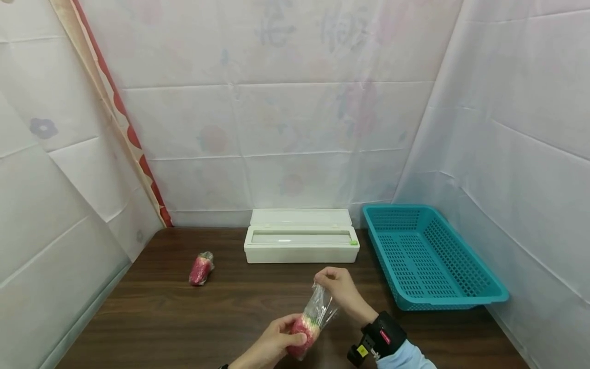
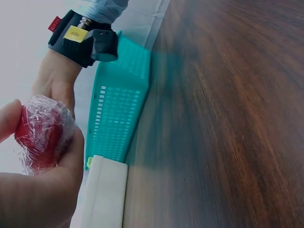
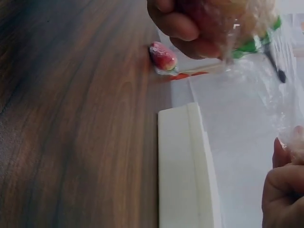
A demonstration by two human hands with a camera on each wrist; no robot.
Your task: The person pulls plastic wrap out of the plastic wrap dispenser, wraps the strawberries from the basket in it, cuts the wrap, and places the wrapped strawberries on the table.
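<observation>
My left hand (image 1: 269, 342) grips a red fruit (image 1: 301, 330) above the table, thumb on its near side. The fruit has a pale yellow and green end, and a dark stem shows in the right wrist view. Clear cling film (image 1: 317, 303) covers the fruit and stretches from its green end up to my right hand (image 1: 339, 288), whose fingertips pinch the gathered film. In the left wrist view the red end (image 2: 43, 135) appears under crinkled film. Farther left, a second red fruit (image 1: 201, 269), wrapped in film, lies on the table.
A white cling film dispenser (image 1: 301, 254) stands at the table's back with its lid raised. To its right sits a teal perforated basket (image 1: 470, 301). White sheets (image 1: 295, 123) hang around the brown wooden table (image 1: 152, 318).
</observation>
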